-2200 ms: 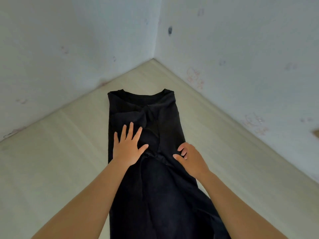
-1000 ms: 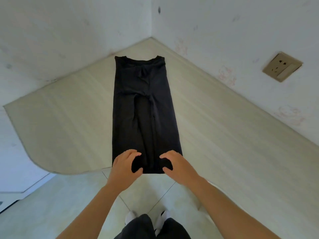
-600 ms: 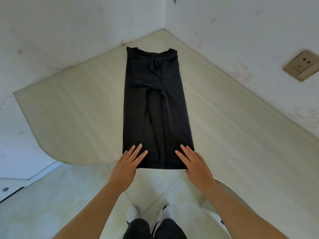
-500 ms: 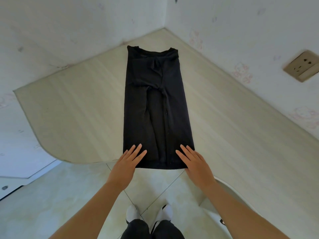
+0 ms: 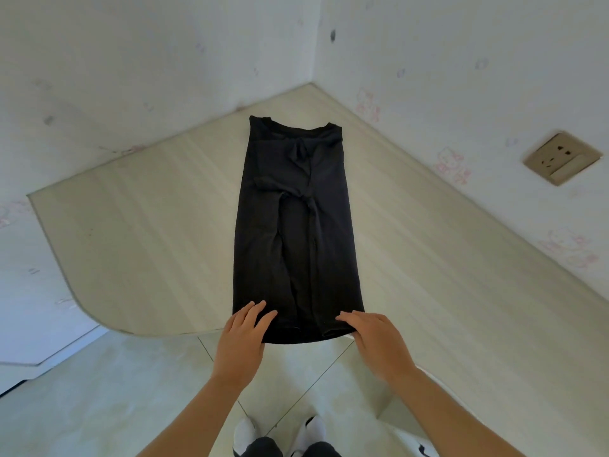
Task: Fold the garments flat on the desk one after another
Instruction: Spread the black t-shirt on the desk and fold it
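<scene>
A black T-shirt [image 5: 293, 232] lies flat on the pale wood-grain desk [image 5: 148, 232], its sides folded in to make one long narrow strip running from 12 o'clock to 6 o'clock. The round neckline sits at the 12 o'clock end, near the corner where the two walls [image 5: 131, 61] meet. The hem is at the 6 o'clock end and hangs just over the desk's near edge.

Both hands are on that hem end. The left hand [image 5: 242, 338] rests on the strip's 7 o'clock corner, fingers loose and nearly straight on the cloth with the thumb beside them, holding nothing. The right hand [image 5: 379, 341] rests on the 5 o'clock corner the same way, its fingers slightly bent and spread along the hem. Whether any fingertip reaches under the edge cannot be told. The middle of the hem shows between the two hands.

At 3 o'clock a beige wall socket [image 5: 560, 158] sits in the right-hand wall, which carries faint pink prints. The desk's edge curves round at 8 o'clock. Below it is a pale tiled floor [image 5: 99, 390] and, at 6 o'clock, the person's white shoes [image 5: 245, 433]
</scene>
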The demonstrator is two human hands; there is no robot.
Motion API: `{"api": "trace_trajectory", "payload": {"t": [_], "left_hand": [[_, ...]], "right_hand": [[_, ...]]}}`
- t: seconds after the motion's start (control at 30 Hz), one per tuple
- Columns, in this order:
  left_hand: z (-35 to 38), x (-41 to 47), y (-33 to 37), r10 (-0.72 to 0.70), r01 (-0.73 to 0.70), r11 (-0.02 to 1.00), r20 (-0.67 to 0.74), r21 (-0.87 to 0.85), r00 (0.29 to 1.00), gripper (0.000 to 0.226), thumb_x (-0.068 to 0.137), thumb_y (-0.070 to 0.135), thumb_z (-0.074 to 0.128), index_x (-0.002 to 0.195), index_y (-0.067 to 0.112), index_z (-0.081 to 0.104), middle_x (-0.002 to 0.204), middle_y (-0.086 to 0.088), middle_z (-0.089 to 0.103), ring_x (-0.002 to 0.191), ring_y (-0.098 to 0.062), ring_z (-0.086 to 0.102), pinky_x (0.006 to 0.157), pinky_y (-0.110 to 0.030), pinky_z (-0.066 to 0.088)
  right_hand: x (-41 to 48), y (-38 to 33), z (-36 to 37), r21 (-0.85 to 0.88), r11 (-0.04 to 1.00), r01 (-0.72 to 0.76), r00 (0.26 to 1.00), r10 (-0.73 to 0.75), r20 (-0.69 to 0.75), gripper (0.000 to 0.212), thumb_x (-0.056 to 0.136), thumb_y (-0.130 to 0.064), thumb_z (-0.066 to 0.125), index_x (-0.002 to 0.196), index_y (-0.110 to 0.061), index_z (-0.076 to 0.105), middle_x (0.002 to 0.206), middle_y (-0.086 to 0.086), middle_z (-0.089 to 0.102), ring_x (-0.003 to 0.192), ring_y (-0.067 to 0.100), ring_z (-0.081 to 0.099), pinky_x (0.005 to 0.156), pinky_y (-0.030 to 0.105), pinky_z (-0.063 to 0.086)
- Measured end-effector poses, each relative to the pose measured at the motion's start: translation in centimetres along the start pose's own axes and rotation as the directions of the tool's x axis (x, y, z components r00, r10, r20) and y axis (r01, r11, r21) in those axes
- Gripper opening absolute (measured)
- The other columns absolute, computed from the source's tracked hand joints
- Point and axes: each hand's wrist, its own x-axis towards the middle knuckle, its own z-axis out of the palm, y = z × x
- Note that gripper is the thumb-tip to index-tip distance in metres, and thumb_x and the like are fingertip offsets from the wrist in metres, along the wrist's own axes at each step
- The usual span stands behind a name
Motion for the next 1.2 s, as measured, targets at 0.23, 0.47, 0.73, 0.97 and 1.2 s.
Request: {"api": "trace_trajectory", "payload": {"t": [0.23, 0.47, 0.73, 0.97, 1.2], "left_hand": [[-8.6, 2.1, -1.4, -0.069, 0.203, 0.895, 0.326, -0.398, 0.943, 0.024, 0.098, 0.014, 0.047, 0.103, 0.030, 0.063, 0.085, 0.009, 0.065, 0.069, -0.002, 0.057, 0.067, -0.015, 0.043], [-16.7, 7.5, -0.7, -0.312, 0.271, 0.536, 0.110, -0.800, 0.944, 0.017, 0.091, 0.006, 0.056, 0.091, 0.016, 0.070, 0.074, 0.005, 0.069, 0.067, -0.001, 0.063, 0.065, -0.011, 0.045], [-17.4, 20.5, -2.9, -0.397, 0.225, 0.434, 0.040, -0.872, 0.917, 0.021, 0.097, 0.019, 0.054, 0.116, 0.017, 0.062, 0.104, 0.005, 0.068, 0.096, -0.009, 0.064, 0.080, -0.020, 0.051], [-8.3, 22.9, -7.5, -0.466, 0.562, 0.403, 0.367, -0.722, 0.805, 0.073, 0.086, 0.043, 0.066, 0.144, 0.021, 0.028, 0.133, -0.004, 0.052, 0.118, -0.026, 0.055, 0.097, -0.038, 0.047], [-6.4, 17.9, -8.4, -0.283, 0.426, 0.517, 0.321, -0.743, 0.904, 0.085, 0.078, 0.044, 0.074, 0.140, 0.048, 0.016, 0.094, 0.009, 0.069, 0.086, -0.010, 0.067, 0.078, -0.023, 0.054]], "right_hand": [[2.3, 0.5, -5.7, 0.290, 0.950, -0.112, 0.992, 0.090, 0.091, 0.011, 0.096, -0.030, 0.055, 0.101, -0.029, 0.065, 0.080, -0.012, 0.066, 0.071, 0.004, 0.060, 0.062, 0.015, 0.039], [7.2, -0.5, -13.0, 0.662, 0.741, -0.113, 0.965, 0.240, -0.104, 0.006, 0.082, -0.026, 0.075, 0.082, -0.028, 0.071, 0.070, -0.014, 0.068, 0.066, 0.000, 0.062, 0.057, 0.011, 0.044], [20.8, 0.0, -14.0, 0.842, 0.514, -0.161, 0.878, 0.465, -0.116, 0.021, 0.086, -0.027, 0.071, 0.104, -0.016, 0.068, 0.099, -0.001, 0.070, 0.091, 0.015, 0.066, 0.072, 0.025, 0.051], [22.9, 2.0, -4.3, 0.650, 0.482, -0.587, 0.747, 0.633, 0.205, 0.043, 0.092, -0.037, 0.060, 0.124, -0.010, 0.053, 0.112, 0.002, 0.060, 0.101, 0.023, 0.059, 0.084, 0.033, 0.047], [18.4, 1.0, -1.4, 0.432, 0.638, -0.638, 0.724, 0.688, 0.054, 0.026, 0.096, -0.036, 0.053, 0.074, -0.021, 0.052, 0.069, -0.006, 0.055, 0.062, 0.007, 0.052, 0.050, 0.019, 0.031]]}}
